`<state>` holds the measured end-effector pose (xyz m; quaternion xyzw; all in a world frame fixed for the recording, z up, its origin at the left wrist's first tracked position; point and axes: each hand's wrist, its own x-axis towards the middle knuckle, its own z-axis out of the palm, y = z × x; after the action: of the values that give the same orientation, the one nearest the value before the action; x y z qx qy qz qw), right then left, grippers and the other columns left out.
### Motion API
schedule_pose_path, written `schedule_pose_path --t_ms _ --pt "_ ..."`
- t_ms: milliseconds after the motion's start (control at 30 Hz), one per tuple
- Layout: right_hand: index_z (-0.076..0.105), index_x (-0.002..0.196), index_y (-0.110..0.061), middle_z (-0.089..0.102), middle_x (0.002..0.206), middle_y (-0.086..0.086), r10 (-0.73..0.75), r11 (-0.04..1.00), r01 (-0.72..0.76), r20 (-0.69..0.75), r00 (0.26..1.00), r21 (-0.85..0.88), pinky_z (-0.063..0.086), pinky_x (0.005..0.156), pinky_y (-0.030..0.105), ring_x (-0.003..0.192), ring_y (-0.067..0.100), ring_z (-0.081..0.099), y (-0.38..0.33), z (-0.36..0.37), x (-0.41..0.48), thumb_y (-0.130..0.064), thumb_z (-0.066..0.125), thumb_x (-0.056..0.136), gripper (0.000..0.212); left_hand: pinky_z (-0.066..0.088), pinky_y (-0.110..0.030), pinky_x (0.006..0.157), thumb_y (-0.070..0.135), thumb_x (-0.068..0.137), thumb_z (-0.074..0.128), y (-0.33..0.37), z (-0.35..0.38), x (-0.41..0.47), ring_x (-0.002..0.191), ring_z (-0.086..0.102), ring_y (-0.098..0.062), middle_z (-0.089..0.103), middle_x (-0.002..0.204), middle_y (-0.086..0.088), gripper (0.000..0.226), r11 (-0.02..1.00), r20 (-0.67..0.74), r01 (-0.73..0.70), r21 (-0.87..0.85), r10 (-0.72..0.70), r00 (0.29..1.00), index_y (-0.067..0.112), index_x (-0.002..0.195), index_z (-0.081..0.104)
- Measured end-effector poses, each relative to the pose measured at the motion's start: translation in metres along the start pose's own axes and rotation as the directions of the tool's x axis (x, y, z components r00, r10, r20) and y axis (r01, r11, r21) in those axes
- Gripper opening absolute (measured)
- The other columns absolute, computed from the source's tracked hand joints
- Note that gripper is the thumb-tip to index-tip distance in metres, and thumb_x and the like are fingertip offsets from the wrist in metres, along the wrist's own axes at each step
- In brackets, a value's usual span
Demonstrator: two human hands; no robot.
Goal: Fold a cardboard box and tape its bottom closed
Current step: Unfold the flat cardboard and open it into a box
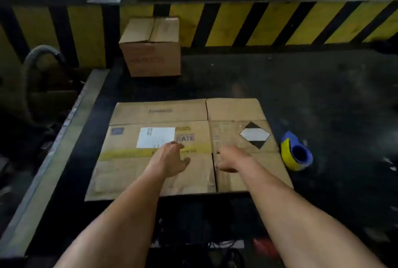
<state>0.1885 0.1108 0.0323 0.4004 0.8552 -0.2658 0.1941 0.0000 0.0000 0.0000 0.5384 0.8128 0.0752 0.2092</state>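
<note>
A flat cardboard box (172, 149) lies on a dark worktop (312, 95). It is not folded up yet. It sits near the front edge of the worktop, a bit left of the middle. The flat box has a white label (155, 137) on it, a yellow stripe (129, 154), and a black and white diamond sign (254, 134) near its right side. A dark slit runs down between two of its front flaps.

Both arms reach out over the flat box. The left hand (170, 160) rests on top of the card, just right of the white label, with its fingers spread open. It is not holding anything. The right hand (231, 158) is over the card too, just right of the slit. It looks blurry. Its fingers seem loose and partly open, and nothing is in it. I cannot tell if it touches the card.

A roll of tape (296, 151) in a blue and yellow holder lies on the worktop, just beside the right edge of the flat box. It is not touching either hand.

A second box (151, 49), already folded into shape, stands at the back edge of the worktop, well apart from the flat one. Behind it is a wall with yellow and black stripes (280, 24). A grey hose (36, 56) curves up past the left side of the worktop.
</note>
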Motion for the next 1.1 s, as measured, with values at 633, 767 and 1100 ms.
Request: schedule_pose_path --t_ms 633,767,1100 --pt "0.012 0.157 -0.019 0.029 0.157 0.02 -0.195 0.914 0.163 -0.05 0.98 -0.371 0.045 0.101 0.049 0.143 0.036 0.031 0.044 0.122 0.047 -0.054 0.07 0.082 0.101 0.028 -0.065 0.118 0.049 0.098 0.059 -0.051 0.104 -0.034 0.154 0.008 -0.046 0.003 0.171 -0.013 0.087 0.944 0.212 -0.043 0.327 -0.029 0.977 0.031 0.163 0.005" --pt "0.023 0.153 -0.016 0.047 0.143 0.025 -0.266 0.868 0.202 -0.081 0.961 -0.453 0.052 0.086 0.045 0.127 0.038 0.051 0.038 0.111 0.043 -0.052 0.064 0.086 0.087 0.043 -0.061 0.109 0.045 0.104 0.047 -0.048 0.096 -0.031 0.15 0.023 -0.045 0.018 0.166 -0.018 0.073 0.888 0.228 -0.135 0.439 0.035 0.973 0.023 0.163 0.009" --pt "0.065 0.119 -0.02 0.075 0.091 0.004 -0.526 0.797 0.337 -0.3 0.796 -0.502 0.055 0.055 0.036 0.073 0.032 0.072 0.018 0.012 0.021 -0.035 0.063 0.085 0.037 0.05 -0.047 0.091 0.034 0.104 0.037 -0.045 0.019 -0.028 0.102 0.071 -0.032 0.074 0.116 -0.005 0.038 0.877 -0.313 -0.173 0.449 0.336 0.888 0.017 0.12 0.067"
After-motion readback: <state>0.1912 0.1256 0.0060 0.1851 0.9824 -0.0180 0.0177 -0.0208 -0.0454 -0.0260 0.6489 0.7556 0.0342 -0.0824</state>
